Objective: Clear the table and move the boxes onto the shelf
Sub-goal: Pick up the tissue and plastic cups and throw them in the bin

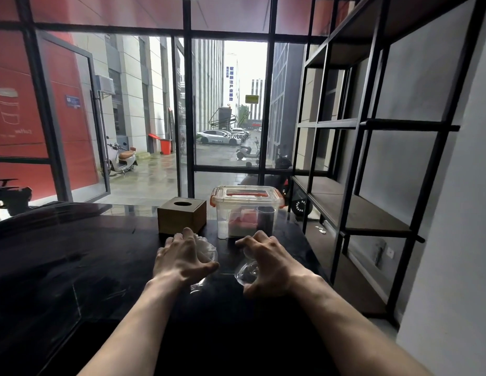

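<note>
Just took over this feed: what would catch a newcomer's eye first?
Both hands reach over clear plastic cups on the dark table: left hand, right hand. Behind them stand a wooden tissue box and a clear lidded storage box; the black metal shelf stands at right.

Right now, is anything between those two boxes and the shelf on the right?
Nothing visible blocks them. The wooden box and clear lidded box stand at the table's far edge; the shelf beside them is bare. Both hands are on plastic cups nearer the person.
</note>
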`<state>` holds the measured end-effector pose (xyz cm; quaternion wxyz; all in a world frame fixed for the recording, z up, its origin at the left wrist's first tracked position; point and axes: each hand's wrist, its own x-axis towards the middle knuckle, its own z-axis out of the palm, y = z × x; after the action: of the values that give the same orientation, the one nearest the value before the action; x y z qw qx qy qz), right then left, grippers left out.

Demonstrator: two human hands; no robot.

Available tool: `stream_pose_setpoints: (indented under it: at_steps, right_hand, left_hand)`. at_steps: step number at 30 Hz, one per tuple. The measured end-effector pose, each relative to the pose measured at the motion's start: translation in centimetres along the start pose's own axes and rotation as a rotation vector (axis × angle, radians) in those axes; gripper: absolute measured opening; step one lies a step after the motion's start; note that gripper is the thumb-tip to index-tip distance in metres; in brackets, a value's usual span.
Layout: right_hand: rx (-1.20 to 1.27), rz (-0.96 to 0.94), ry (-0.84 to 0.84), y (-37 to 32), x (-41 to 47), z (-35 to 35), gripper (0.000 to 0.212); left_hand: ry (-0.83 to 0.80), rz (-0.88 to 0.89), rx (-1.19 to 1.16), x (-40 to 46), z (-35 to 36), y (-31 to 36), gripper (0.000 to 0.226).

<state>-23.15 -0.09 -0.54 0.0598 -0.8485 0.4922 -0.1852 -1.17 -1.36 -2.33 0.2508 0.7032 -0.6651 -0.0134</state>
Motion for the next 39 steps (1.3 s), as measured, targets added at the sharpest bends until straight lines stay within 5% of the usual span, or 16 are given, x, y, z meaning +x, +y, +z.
stream_pose_setpoints:
  at_steps: [12, 27, 39]
  right_hand:
    - [-0.012, 0.089, 0.121, 7.0, -2.9, -6.6, 0.094]
    - [-0.037, 0.24, 0.162, 28.5, -14.0, -13.5, 0.099]
    - [0.053, 0.287, -0.033, 41.7, -16.0, -7.1, 0.1]
  left_hand:
    - [0.0, 0.119, -0.076, 0.9, 1.2, 9.2, 0.085]
    - [-0.039, 0.213, -0.036, -0.5, 11.3, 31.9, 0.071]
    - [-0.161, 0.063, -0.077, -2.3, 24.8, 38.2, 0.082]
